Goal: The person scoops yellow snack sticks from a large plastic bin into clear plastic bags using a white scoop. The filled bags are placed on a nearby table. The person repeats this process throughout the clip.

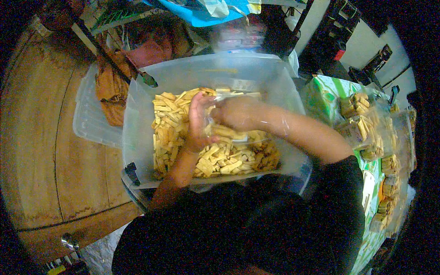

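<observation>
Before me stands a translucent plastic storage box (pixel 278 72) with many pale yellow, stick-shaped snack pieces (pixel 169 108) in it. Over the pieces, my left hand (pixel 197 120) is curved around the side of a clear plastic bag (pixel 223 131), which appears to have some sticks in it. My right hand (pixel 237 111) reaches in from the right and meets the upper part of the bag. It is blurred, and its fingertips are hidden, so whether it grips anything is unclear. Darker brown pieces (pixel 268 156) lie in the box's lower right corner.
On the right, several filled clear packets (pixel 364 132) rest on a green and white patterned cover (pixel 328 92). A wooden surface (pixel 37 144) spans the left. Beside the box are a translucent lid or tray (pixel 92 130) and a brown bag-like item (pixel 111 92). Blue plastic sheeting (pixel 202 15) hangs at the top.
</observation>
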Available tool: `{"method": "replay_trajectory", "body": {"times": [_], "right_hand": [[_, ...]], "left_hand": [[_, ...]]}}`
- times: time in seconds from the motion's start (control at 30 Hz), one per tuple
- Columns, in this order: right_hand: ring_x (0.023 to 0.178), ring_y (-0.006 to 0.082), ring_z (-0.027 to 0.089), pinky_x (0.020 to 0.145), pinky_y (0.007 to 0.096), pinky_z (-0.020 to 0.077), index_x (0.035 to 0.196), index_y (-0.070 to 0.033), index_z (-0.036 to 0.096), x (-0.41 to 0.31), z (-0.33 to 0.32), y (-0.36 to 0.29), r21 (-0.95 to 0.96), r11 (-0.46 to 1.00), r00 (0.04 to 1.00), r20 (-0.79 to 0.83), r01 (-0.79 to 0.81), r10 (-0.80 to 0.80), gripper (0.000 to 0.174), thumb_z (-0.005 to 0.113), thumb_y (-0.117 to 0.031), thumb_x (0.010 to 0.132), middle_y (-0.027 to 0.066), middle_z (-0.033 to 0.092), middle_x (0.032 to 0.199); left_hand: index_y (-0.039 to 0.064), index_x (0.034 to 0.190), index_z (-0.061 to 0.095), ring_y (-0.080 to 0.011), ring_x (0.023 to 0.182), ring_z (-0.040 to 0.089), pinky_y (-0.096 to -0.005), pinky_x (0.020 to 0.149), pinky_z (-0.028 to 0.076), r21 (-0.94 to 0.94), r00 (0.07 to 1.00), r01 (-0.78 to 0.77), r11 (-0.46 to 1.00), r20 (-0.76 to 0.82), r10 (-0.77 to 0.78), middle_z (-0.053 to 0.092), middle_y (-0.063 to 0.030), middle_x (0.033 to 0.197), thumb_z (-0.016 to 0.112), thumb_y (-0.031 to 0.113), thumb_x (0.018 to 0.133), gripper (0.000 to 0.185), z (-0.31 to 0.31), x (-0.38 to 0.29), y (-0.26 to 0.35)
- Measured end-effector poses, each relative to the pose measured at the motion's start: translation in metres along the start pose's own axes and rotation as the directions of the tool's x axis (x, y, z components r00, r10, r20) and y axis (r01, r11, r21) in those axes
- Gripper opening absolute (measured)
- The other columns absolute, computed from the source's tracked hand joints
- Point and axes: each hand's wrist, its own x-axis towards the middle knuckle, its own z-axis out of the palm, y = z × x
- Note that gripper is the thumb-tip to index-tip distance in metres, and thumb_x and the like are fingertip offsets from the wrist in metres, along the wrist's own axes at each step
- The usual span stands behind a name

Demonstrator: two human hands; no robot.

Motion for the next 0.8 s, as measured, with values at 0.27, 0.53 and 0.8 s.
{"method": "replay_trajectory", "body": {"times": [0.27,0.53,0.8], "right_hand": [[0.072,0.0322,0.058,0.06,0.043,0.0483,0.088,-0.004,0.055,-0.009,0.003,-0.002,-0.076,0.997,0.949,-0.313,0.022,-0.044,0.019,0.045,-0.016,0.078,0.0157,0.057,0.084],[0.081,0.033,0.055,0.07,0.0413,0.0463,0.105,-0.006,0.05,-0.012,0.011,0.01,-0.071,0.97,0.86,-0.452,0.231,-0.238,0.029,0.046,-0.016,0.079,0.015,0.052,0.096],[0.089,0.0346,0.053,0.078,0.0425,0.0421,0.118,-0.005,0.042,-0.038,0.011,0.018,0.101,0.991,0.85,-0.526,0.086,-0.02,0.052,0.061,-0.019,0.072,0.0171,0.054,0.096]], "left_hand": [[0.007,0.132,0.013,-0.026,0.109,0.037,-0.0404,0.093,0.031,0.064,0.996,-0.079,0.995,-0.035,0.081,0.038,-0.0124,0.115,0.08,0.045,0.046,0.116,-0.003,0.004,0.008],[0.006,0.132,0.011,-0.0254,0.108,0.036,-0.0396,0.093,0.029,0.148,0.993,-0.087,0.985,-0.07,0.098,0.036,-0.0135,0.114,0.08,0.044,0.049,0.114,-0.012,0.003,0.012],[0.005,0.131,0.011,-0.0249,0.107,0.035,-0.0399,0.094,0.028,0.087,0.961,-0.201,0.976,-0.177,0.214,0.035,-0.0134,0.112,0.079,0.043,0.052,0.111,-0.012,0.007,0.02]]}}
